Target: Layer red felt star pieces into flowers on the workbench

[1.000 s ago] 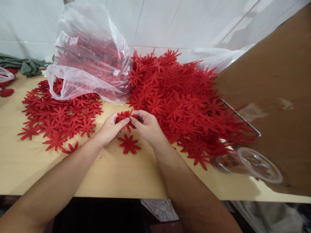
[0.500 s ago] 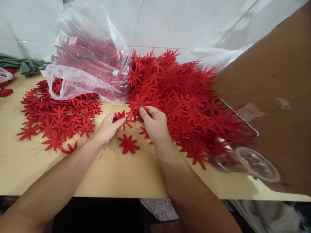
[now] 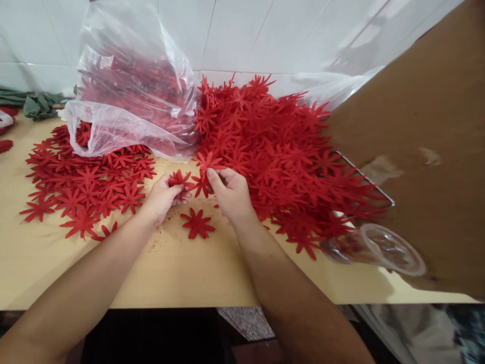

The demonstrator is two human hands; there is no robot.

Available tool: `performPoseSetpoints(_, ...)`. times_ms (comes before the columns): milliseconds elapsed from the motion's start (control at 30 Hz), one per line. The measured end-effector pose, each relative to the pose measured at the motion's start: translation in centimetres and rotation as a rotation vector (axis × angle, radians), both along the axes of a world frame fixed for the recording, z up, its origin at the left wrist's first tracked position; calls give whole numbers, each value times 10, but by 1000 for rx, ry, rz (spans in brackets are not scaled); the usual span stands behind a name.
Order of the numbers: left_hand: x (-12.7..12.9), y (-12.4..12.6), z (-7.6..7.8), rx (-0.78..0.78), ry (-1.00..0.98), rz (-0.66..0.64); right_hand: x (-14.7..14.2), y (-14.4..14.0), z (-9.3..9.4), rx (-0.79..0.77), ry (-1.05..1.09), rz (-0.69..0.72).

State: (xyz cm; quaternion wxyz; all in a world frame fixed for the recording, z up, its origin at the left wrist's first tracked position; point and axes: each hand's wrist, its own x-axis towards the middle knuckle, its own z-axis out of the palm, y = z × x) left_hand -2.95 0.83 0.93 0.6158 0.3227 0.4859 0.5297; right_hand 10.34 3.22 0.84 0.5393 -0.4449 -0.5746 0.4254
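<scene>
My left hand (image 3: 163,196) pinches a red flower-shaped cutout (image 3: 179,178) between thumb and fingers; whether several are stacked there I cannot tell. Close beside it, my right hand (image 3: 230,193) is closed on another red flower cutout (image 3: 201,183), thumb on top. A single red flower cutout (image 3: 197,223) lies flat on the table (image 3: 182,278) just below both hands. To the right of my right hand rises a large heap of red flower cutouts (image 3: 265,146). A smaller, flatter pile (image 3: 91,182) spreads out left of my left hand.
A clear plastic bag (image 3: 132,86) full of red cutouts stands against the tiled wall (image 3: 235,35). At the right, a clear plastic cup (image 3: 394,247) lies on its side by a brown board (image 3: 424,126) and a metal rod (image 3: 367,179). Green fabric (image 3: 41,105) lies far left.
The whole view has shifted slightly. The flower cutout in my right hand now shows more clearly, apart from the heap. My left hand still pinches its cutout.
</scene>
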Motion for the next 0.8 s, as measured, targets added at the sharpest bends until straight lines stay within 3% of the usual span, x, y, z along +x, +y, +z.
performPoseSetpoints(133, 0, -3, 2, 46, -59, -23, -4, 1, -5, -28, 69, 51)
performPoseSetpoints(267, 2, -6, 3, 101, 65, -91, -5, 0, -6, 7, 92, 110)
performPoseSetpoints(433, 3, -5, 0, 70, 97, -15, -8, -2, -6, 11, 116, 110)
performPoseSetpoints(600, 4, -6, 1, 66, 100, -23, -5, -3, 1, -66, 101, 0)
performPoseSetpoints(800, 7, -6, 4, 26, 101, 21, 22, 8, 14, 83, 167, -231)
